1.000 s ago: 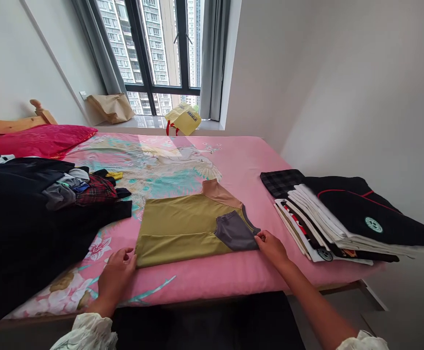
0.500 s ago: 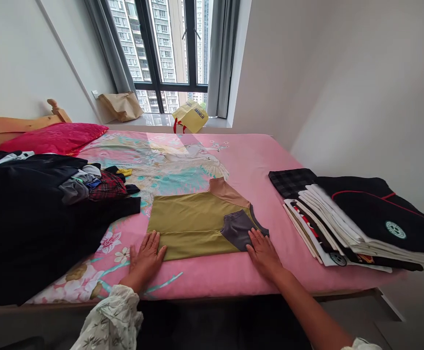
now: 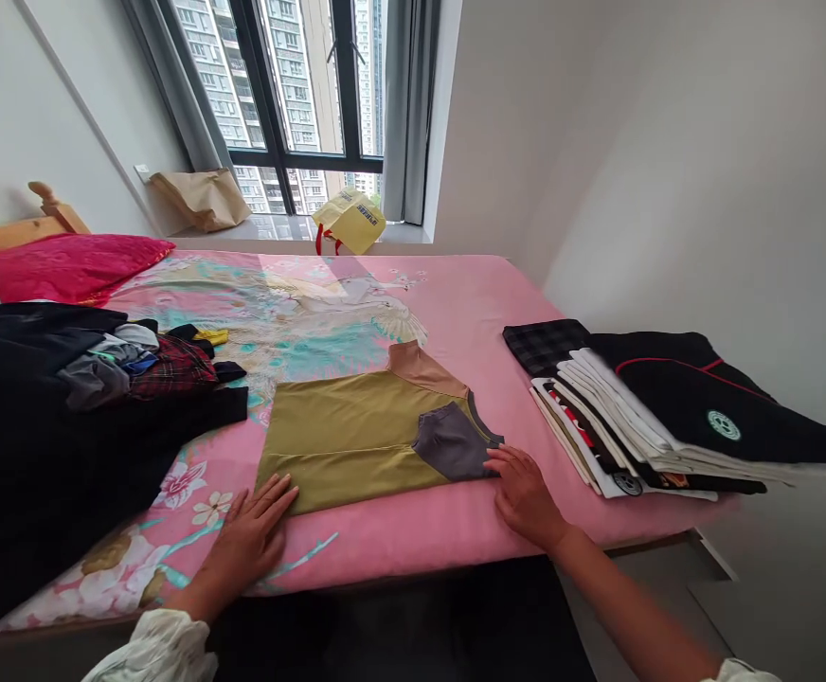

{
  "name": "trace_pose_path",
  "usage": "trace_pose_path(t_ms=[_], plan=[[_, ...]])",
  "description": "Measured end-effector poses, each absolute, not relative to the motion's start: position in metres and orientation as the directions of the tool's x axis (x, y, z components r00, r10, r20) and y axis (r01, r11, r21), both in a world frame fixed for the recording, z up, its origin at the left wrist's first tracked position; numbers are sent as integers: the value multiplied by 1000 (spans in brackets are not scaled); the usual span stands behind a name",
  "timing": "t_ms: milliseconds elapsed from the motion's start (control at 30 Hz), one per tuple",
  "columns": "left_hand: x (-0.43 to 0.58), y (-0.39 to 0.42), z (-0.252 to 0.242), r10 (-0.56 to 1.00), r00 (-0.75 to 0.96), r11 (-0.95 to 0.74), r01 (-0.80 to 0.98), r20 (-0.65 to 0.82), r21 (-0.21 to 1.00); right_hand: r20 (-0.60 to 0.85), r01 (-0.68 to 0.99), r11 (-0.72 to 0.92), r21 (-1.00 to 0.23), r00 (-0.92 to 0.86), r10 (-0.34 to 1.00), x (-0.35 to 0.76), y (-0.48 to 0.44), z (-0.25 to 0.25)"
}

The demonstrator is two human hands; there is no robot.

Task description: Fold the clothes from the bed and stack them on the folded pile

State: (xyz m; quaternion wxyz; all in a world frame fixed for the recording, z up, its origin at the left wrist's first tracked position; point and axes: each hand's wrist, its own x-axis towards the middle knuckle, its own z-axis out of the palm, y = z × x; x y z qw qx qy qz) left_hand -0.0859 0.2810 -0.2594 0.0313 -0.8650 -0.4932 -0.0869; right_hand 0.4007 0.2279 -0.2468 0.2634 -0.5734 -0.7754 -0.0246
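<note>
An olive-green T-shirt [image 3: 342,417] with a brown shoulder panel and a dark grey sleeve lies folded lengthwise on the bed, collar to the right. My left hand [image 3: 249,535] rests flat at the hem end, its spread fingertips on the near left corner of the shirt. At the collar end, my right hand [image 3: 527,497] has its fingers curled together over the near corner of the shirt. The thumb of that hand is hidden.
A stack of folded clothes [image 3: 640,417] stands to the right. Loose dark clothes [image 3: 100,455] are heaped at left, beside a red pillow [image 3: 64,265]. A brown paper bag [image 3: 204,199] and a yellow bag [image 3: 350,223] sit by the window.
The view has turned slightly right. My left hand has slid back toward the hem corner. My right hand's fingers have gone from flat on the shirt to curled at its collar corner.
</note>
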Motion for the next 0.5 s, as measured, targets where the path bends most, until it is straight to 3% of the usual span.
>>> trace_pose_path(t_ms=[133,367,500], plan=[[-109,286,-269,819,522,-536,844,237,-7,388,923,357,-140,-281,878,415,220,-251],[-89,306,-250,889,397,-413,911,229,24,389,945,328,-18,-295,873,410,265,-262],[-94,301,-243,873,437,-451,892,217,15,414,949,315,9,-290,863,420,262,-253]])
